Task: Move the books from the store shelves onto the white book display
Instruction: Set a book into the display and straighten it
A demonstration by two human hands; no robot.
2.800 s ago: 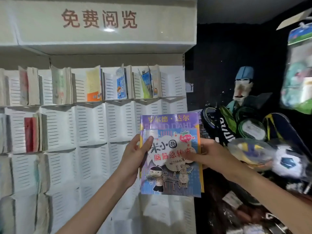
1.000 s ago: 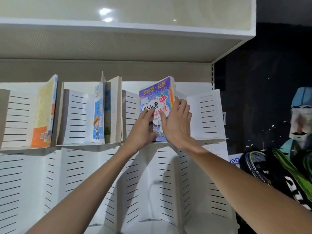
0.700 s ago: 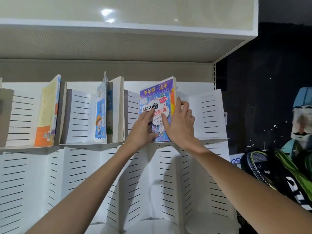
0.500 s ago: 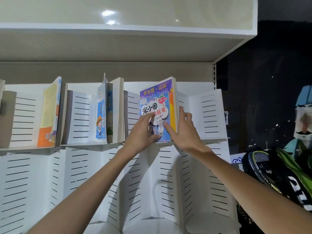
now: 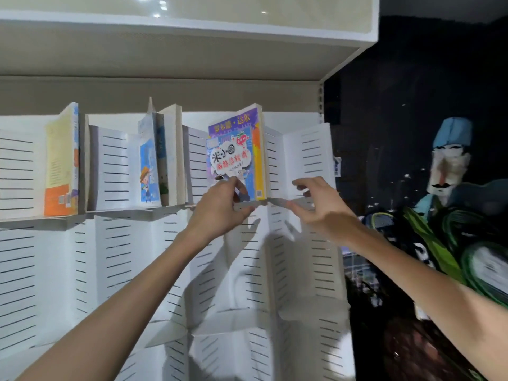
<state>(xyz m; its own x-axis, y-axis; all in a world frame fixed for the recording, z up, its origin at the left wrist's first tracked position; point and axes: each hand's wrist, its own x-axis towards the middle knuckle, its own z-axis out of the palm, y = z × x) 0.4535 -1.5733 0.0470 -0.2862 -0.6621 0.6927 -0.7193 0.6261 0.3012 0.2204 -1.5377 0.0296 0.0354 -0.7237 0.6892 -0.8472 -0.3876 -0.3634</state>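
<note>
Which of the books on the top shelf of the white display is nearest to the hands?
The purple-topped cartoon book, the rightmost one. The left hand is right at its bottom edge, whereas the blue book and the yellow-orange book stand further left.
</note>
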